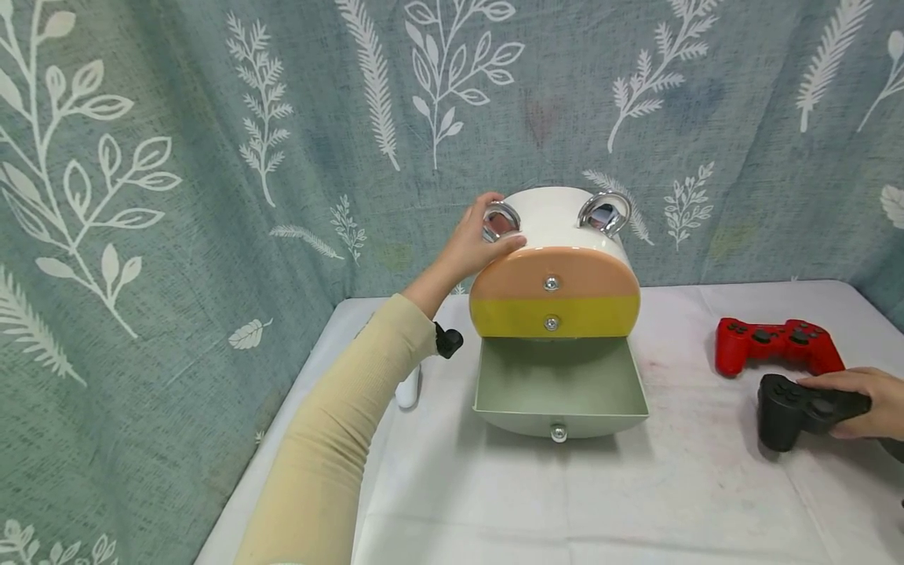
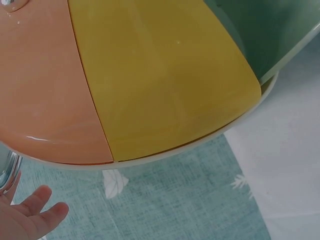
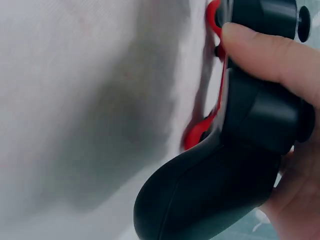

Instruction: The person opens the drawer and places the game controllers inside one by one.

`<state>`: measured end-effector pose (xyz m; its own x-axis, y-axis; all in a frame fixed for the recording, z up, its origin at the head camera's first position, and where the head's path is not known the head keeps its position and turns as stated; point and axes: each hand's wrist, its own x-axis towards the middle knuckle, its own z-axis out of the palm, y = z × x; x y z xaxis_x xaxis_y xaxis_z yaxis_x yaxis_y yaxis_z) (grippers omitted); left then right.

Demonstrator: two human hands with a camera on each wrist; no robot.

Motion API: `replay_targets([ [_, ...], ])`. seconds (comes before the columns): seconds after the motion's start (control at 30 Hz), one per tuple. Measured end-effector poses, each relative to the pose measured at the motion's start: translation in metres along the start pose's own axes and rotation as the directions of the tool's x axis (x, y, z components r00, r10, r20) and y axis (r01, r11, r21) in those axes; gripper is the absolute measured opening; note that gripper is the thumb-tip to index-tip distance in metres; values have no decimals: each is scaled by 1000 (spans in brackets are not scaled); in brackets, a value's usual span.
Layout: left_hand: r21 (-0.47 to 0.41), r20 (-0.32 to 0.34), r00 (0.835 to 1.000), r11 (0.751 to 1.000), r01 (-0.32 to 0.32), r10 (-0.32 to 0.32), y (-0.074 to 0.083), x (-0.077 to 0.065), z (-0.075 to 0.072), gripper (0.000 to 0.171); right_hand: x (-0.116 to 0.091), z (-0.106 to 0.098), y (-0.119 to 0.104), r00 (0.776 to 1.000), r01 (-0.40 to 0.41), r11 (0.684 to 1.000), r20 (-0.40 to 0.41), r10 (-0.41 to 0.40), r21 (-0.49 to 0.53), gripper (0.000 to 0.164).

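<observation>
A small drawer box [image 1: 551, 216] with a rounded white top and two chrome rings stands on the table. Its orange drawer [image 1: 523, 272] and yellow drawer [image 1: 512, 318] are pushed in; the green bottom drawer [image 1: 558, 380] is pulled out, with nothing in it. My left hand [image 1: 472, 245] holds the box's upper left, thumb on the front of the white top, fingers around the left chrome ring [image 1: 492, 222]. At the right, my right hand [image 1: 876, 400] grips a black game controller [image 1: 777, 420], thumb on one side, just above the table [image 3: 75, 65].
Behind the black controller lies a red game controller [image 1: 734, 349]. A white rounded object [image 1: 407, 392] shows partly from behind the left sleeve [image 1: 339, 424]. Green leaf-patterned curtain [image 1: 297, 141] hangs at the back and left.
</observation>
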<state>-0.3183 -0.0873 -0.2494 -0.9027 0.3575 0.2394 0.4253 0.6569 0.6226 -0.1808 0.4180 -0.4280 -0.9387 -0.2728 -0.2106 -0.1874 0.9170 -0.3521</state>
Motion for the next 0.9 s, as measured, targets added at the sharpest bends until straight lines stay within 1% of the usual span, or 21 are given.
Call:
replay_targets([
  [0.03,-1,0,1000,1000,-2,2,0,0,0,76,0,-1,-4,1000,1,1000,-5,-1,6,77],
  [0.13,-3,-1,1000,1000,-9,9,0,0,0,76,2,-4,-16,998,40,999,-45,-40,3,78],
  [0.27,0,-1,1000,1000,-11,11,-1,0,1,76,2,-9,-30,993,81,997,-91,-81,-9,73],
  [0.4,-1,1,1000,1000,-9,9,0,-1,0,77,1,-14,-44,985,89,995,-145,-94,-40,69],
  [0.47,-2,3,1000,1000,-7,7,1,-1,0,77,0,-17,-51,979,90,995,-178,-96,-44,69],
  [0.53,2,6,1000,1000,-5,5,2,-1,1,77,-1,-20,-57,976,79,995,-200,-88,-53,71],
  [0.6,5,8,1000,1000,-3,3,2,-1,1,77,-1,-24,-63,972,85,995,-216,-96,-58,73],
  [0.77,7,4,1000,1000,-1,1,2,-1,0,76,0,-32,-77,954,123,987,-262,-147,-103,69],
  [0.9,8,4,1000,1000,1,-1,2,-1,0,76,-1,-36,-90,929,143,980,-323,-182,-142,65],
])
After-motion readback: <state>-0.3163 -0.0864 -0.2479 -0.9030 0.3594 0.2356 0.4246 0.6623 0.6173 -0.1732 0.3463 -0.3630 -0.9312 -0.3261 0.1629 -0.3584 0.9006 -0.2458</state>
